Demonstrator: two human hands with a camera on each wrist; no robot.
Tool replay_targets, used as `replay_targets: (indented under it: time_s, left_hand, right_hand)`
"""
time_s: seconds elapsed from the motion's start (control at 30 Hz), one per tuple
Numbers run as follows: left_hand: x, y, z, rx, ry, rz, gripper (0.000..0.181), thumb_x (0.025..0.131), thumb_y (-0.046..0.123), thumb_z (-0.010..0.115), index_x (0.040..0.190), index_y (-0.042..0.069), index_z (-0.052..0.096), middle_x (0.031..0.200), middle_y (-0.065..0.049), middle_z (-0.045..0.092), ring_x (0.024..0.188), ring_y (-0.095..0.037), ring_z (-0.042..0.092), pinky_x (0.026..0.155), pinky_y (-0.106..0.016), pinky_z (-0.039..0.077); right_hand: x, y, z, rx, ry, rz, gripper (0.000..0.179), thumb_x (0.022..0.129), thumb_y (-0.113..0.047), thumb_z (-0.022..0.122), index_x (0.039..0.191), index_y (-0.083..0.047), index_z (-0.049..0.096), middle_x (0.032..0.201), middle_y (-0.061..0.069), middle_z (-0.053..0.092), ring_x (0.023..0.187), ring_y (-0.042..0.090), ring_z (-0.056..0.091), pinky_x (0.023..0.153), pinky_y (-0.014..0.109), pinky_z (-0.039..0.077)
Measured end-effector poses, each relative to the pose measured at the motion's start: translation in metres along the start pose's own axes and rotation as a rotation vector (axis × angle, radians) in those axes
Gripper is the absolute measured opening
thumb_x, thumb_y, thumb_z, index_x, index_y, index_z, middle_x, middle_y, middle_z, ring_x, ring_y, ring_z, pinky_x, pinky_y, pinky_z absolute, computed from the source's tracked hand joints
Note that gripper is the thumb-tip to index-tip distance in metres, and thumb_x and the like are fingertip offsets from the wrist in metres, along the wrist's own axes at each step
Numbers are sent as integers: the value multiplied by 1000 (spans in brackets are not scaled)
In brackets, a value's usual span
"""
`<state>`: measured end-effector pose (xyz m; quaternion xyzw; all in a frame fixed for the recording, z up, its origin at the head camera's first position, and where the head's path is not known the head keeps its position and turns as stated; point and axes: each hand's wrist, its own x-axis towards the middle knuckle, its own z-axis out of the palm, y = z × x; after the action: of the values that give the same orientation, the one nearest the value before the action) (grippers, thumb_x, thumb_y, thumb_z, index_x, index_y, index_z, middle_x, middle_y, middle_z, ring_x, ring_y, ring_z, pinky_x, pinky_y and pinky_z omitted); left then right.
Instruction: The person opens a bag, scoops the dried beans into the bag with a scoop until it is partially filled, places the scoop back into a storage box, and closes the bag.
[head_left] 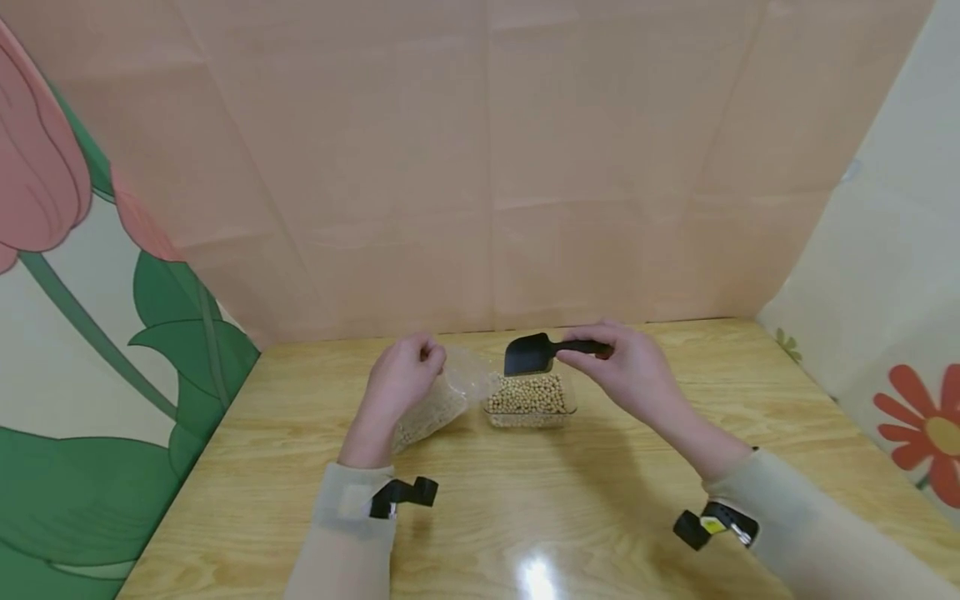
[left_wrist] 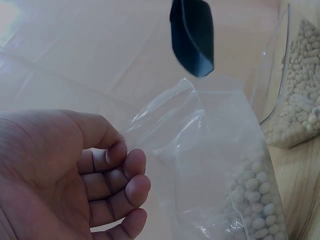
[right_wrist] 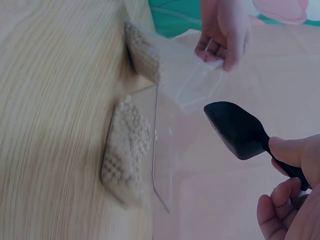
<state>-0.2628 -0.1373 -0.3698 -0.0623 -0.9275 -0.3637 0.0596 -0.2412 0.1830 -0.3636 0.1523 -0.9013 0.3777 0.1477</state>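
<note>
My left hand [head_left: 405, 375] pinches the upper edge of a clear plastic bag [left_wrist: 215, 145] between thumb and forefinger. Pale round beans [left_wrist: 257, 200] fill the bag's lower part, which slants down to the table. In my right hand [head_left: 626, 367] is a small black scoop [head_left: 529, 354], gripped by its handle between thumb and fingers. The scoop's blade hangs above a clear rectangular container [head_left: 570, 408], to the right of the bag's mouth. Beans of the same kind [right_wrist: 127, 145] lie inside that container. What the scoop's bowl holds is hidden in the head view.
Bag and container stand side by side on a wood-grain table [head_left: 480, 517]. A plain pinkish sheet [head_left: 480, 167] hangs behind the table's far edge. Walls with painted flowers [head_left: 930, 425] stand at both sides.
</note>
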Motion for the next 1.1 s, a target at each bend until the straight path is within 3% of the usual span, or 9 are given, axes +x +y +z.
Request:
replay_targets:
  time_s: [0.53,0.77,1.1]
  left_hand:
    - [0,1,0,-15,-14,-12,22,110,21,54,93,14,66,85,-4,66,69,-23,54,67,-39,44]
    - [-2,2,-1,-30,-25,-24,23,112,23,53,95,14,66,87,-4,66,69,-24,54,67,-40,45]
    - [-2,1,-1,-25,-21,-5,24,111,21,53,93,13,67,85,-5,65,68,-23,54,67,-40,45]
  right_hand:
    - [2,23,-22,-191,-26,-37,29,97,-30,88,120,-13,85,109,6,75,76,20,61,65,40,46]
    - [8,31,-23,-253,-74,-28,33,97,-33,88,122,-12,84,109,10,75,71,19,57,62,39,44]
    - [18,36,-17,-311,-150,-8,26,98,-35,87,117,-17,86,112,10,76,75,20,64,62,39,47]
